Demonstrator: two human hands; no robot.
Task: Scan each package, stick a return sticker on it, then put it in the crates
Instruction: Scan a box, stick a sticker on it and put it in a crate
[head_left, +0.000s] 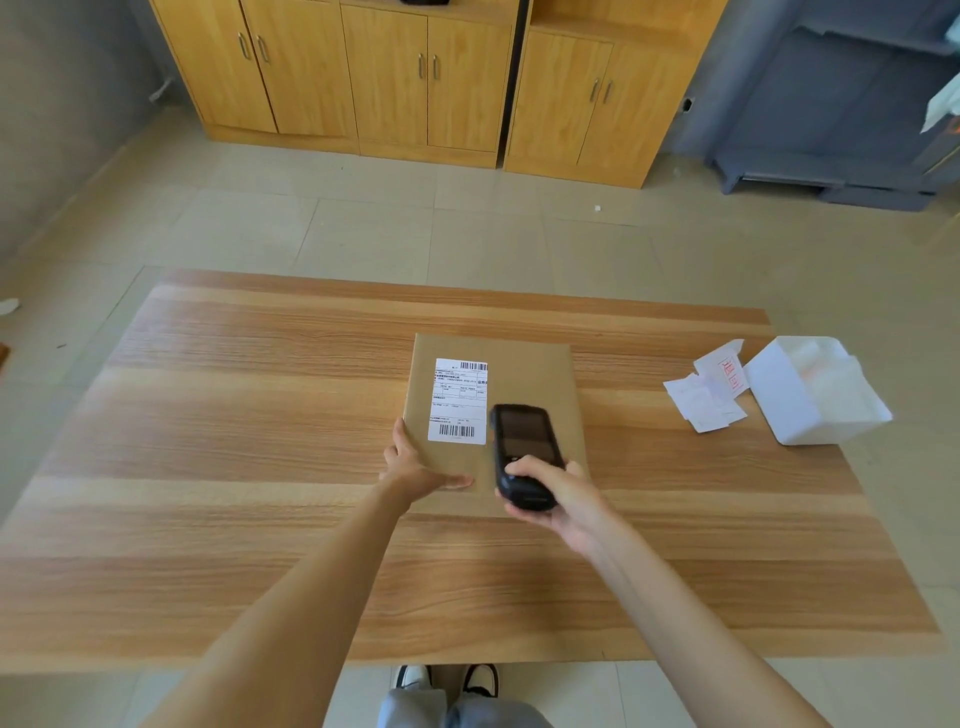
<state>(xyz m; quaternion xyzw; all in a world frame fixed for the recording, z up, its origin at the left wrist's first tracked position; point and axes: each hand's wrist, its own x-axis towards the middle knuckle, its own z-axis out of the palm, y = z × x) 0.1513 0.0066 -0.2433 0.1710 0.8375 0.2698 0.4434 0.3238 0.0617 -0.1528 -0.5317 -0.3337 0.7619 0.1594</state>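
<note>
head view, looking down on a wooden table (260, 467). a flat brown package (524, 384) lies on the table near its middle, label side up; a white shipping label (458, 401) with barcodes at its top and bottom covers the package's left half. the left hand (415, 465) rests on the package's near-left corner, the thumb flat along the near edge and the fingers straight along the left edge, pressing rather than gripping. the right hand (558, 496) is curled around the lower end of a black handheld scanner (524, 454), the thumb laid across its face; the scanner's dark screen faces up and its far end points away from the person. beyond the grip, the scanner's head lies over the package just right of the label's lower barcode; whether it touches the package cannot be told. well to the right of the grip lie loose white stickers (709, 397), one with red print, touching a white box (810, 389) near the table's right edge. past the table stand wooden cabinets (415, 78) on a tiled floor (363, 228).
</note>
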